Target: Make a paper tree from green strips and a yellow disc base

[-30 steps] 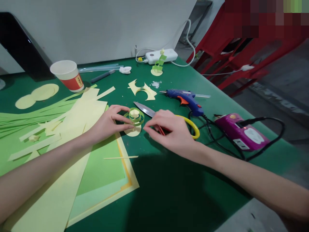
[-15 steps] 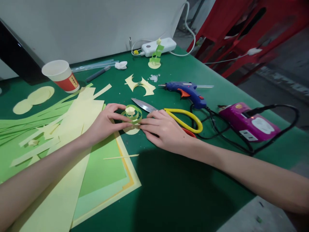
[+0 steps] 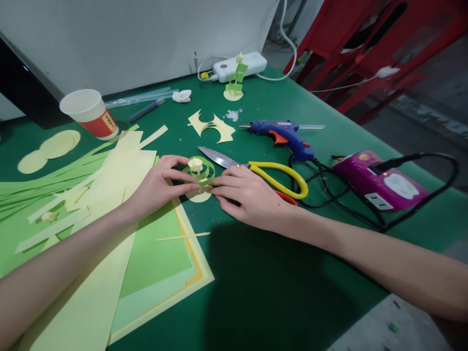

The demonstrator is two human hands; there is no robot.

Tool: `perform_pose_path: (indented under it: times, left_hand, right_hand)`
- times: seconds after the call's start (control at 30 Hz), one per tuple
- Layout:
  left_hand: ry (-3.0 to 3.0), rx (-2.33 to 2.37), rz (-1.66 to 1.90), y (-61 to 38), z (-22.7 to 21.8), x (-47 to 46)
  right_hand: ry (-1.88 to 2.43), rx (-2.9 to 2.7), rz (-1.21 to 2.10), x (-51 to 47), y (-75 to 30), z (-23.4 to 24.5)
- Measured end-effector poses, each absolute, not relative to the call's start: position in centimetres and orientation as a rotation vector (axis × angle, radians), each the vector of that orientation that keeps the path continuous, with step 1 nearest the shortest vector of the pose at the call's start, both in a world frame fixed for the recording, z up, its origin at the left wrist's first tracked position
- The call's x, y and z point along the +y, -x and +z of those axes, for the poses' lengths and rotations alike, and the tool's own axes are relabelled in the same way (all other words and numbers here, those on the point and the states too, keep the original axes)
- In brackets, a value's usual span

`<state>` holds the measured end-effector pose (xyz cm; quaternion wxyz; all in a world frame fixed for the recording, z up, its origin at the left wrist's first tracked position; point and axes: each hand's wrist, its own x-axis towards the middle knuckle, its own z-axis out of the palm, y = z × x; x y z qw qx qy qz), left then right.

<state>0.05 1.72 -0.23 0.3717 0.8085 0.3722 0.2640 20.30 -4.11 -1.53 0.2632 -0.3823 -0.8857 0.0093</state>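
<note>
Between my two hands stands a small paper craft: a curled green paper strip (image 3: 207,176) over a pale yellow paper disc (image 3: 199,196), topped by a pale yellow paper star (image 3: 195,164). My left hand (image 3: 159,185) has its thumb and index finger around the strip's left side. From the right, the fingertips of my right hand (image 3: 250,197) press at the strip's lower edge; the exact contact is partly hidden. Behind and under the right hand lie scissors (image 3: 280,179) with yellow and red handles, their blades pointing to the back left.
Paper sheets and strips (image 3: 157,263) cover the left side. A blue glue gun (image 3: 283,134) and a purple power box (image 3: 380,180) with black cables lie right. Farther back are paper scraps (image 3: 223,130), a similar craft (image 3: 237,80), a power strip (image 3: 256,63) and a paper cup (image 3: 91,114).
The view has shifted slightly. Both hands keep nearly the same places at the paper craft, and its star appears to have tipped a little to the left.
</note>
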Motion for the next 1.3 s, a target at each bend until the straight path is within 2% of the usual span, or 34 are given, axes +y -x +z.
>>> perform_pose_path:
  times: [0.27, 1.3]
  left_hand:
    - [-2.065, 0.948, 0.69, -0.06, -0.29, 1.7]
    - [-2.075, 0.919, 0.714, -0.1, -0.58, 1.76]
  right_hand:
    - [0.965, -2.412, -0.1, -4.25, -20.34, -1.26]
    - [1.005, -2.38, -0.143, -4.45, -20.51, -1.11]
